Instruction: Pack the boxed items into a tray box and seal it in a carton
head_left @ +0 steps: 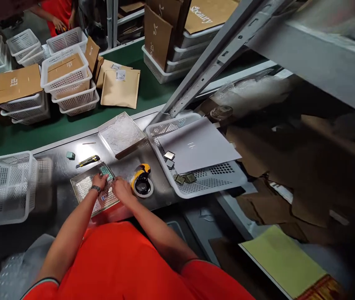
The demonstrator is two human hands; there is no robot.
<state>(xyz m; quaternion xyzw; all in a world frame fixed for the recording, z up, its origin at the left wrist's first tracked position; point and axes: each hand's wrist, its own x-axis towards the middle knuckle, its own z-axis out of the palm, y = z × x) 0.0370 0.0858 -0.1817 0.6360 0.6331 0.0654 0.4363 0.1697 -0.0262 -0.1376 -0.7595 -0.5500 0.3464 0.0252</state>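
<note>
In the head view, an open shallow box (77,191) sits in front of me, with bubble-wrapped contents (104,199) inside. My left hand (100,181) reaches into it, fingers closed together against a small green item (106,170) near the far right corner. What those fingers pinch is hidden. At the box's right wall is my right hand (122,189), its fingers curled inward; what they grip cannot be made out. Just right of that hand lies a yellow and black tape dispenser (142,180). A utility knife (88,161) rests beyond the box.
A second box (122,134) with clear film stands behind. On the right, a white basket (215,182) carries a white sheet (199,143) and several small square pieces (190,178). An empty-looking basket (5,189) stands left, a small green box (70,155) nearby. A metal post (208,68) slants upward.
</note>
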